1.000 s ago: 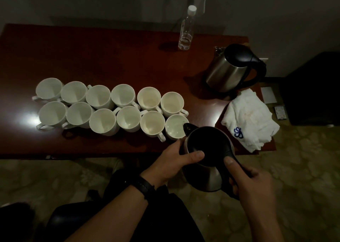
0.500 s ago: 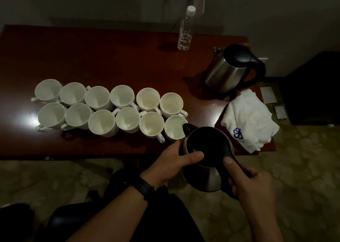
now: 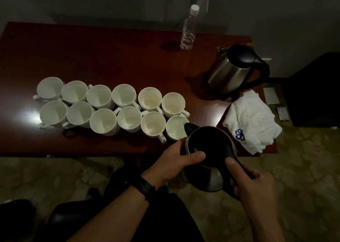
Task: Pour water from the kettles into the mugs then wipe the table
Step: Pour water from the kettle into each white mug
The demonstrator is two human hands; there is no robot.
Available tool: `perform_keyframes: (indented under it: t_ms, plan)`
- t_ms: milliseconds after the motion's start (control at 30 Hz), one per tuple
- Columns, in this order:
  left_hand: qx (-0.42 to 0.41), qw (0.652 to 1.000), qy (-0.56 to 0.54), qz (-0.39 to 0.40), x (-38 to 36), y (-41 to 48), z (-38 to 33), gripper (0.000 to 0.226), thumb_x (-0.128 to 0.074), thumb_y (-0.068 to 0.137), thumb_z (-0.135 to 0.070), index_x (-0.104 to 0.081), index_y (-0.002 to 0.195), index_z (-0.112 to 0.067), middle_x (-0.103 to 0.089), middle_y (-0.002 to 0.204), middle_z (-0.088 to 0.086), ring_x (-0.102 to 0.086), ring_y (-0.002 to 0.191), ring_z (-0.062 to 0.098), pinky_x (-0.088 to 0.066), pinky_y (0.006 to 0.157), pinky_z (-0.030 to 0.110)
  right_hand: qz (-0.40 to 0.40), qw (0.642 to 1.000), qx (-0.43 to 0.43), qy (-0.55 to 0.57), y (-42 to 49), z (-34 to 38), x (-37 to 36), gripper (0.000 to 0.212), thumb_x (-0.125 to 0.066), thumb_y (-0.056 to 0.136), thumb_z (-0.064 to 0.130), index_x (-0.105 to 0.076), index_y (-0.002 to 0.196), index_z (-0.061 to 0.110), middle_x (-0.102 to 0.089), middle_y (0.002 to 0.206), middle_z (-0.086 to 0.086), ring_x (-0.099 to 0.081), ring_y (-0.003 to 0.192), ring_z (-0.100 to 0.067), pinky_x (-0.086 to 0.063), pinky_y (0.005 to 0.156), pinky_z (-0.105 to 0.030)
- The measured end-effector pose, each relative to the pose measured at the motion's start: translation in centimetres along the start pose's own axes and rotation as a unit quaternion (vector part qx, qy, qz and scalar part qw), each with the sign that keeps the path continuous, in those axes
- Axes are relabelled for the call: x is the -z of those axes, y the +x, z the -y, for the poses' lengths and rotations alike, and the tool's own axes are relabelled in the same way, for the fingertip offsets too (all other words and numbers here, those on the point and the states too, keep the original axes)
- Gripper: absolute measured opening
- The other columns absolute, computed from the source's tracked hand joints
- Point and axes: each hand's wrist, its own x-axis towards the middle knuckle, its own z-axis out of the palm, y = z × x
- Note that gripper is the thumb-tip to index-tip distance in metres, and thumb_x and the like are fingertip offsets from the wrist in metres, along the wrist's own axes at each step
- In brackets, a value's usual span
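Item 1, held kettle (image 3: 206,170): tipped forward between both hands, spout over the nearest mug (image 3: 174,129), so the water should land inside the rim and not on the table (image 3: 110,57).

Item 2, right hand (image 3: 255,184): curled round the black handle, thumb laid along its top. I judge it carries the weight and sets the tilt.

Item 3, left hand (image 3: 176,160): fingers wrapped on the kettle's flank, thumb across the black top, apparently steadying the pour.

Item 4, mugs (image 3: 103,105): twelve, white, in two packed rows running leftward from the left hand. The one under the spout shows water. I cannot tell about the rest.

Item 5, second kettle (image 3: 233,70): upright, well beyond the right hand, likely in reserve.

Item 6, cloth (image 3: 252,120): white, bunched just beyond the right hand at the table's corner, handy for wiping.

Item 7, bottle (image 3: 188,30): far beyond both hands.
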Motion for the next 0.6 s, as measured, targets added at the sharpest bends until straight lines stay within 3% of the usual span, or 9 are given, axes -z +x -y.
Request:
perform_keyframes:
  t_ms: [167,300,600]
  plan:
    - [0.0,1.0,-0.002,-0.003,0.02,-0.01,0.07,0.088,-0.09,0.055,-0.065,-0.063,0.131,-0.029,-0.072,0.128,-0.003,-0.066,0.123,0.018,-0.052,0.107,0.041,-0.001,1.0,-0.01,-0.002,0.1,-0.01,-0.01,0.064,-0.068,0.056,0.078,-0.064,0.049,0.015,-0.049,0.043,-0.006,-0.044,0.041,-0.018,-0.036,0.054,-0.037]
    - [-0.003,1.0,-0.003,-0.003,0.0,-0.14,-0.1,0.069,-0.087,0.064,-0.056,-0.065,0.126,-0.035,-0.073,0.126,-0.006,-0.067,0.12,0.015,-0.053,0.102,0.036,-0.002,1.0,-0.003,-0.003,-0.05,0.31,-0.11,0.056,-0.066,0.055,0.079,-0.069,0.051,0.023,-0.052,0.041,-0.001,-0.047,0.039,-0.012,-0.038,0.054,-0.035]
    - [-0.01,0.999,-0.034,0.0,0.04,-0.11,-0.2,0.056,-0.09,0.064,-0.051,-0.071,0.116,-0.04,-0.074,0.124,-0.002,-0.069,0.119,0.02,-0.054,0.099,0.035,-0.008,1.0,-0.003,-0.002,0.02,0.3,-0.3,0.061,-0.067,0.056,0.078,-0.068,0.055,0.018,-0.05,0.043,-0.001,-0.048,0.044,-0.015,-0.04,0.056,-0.038]
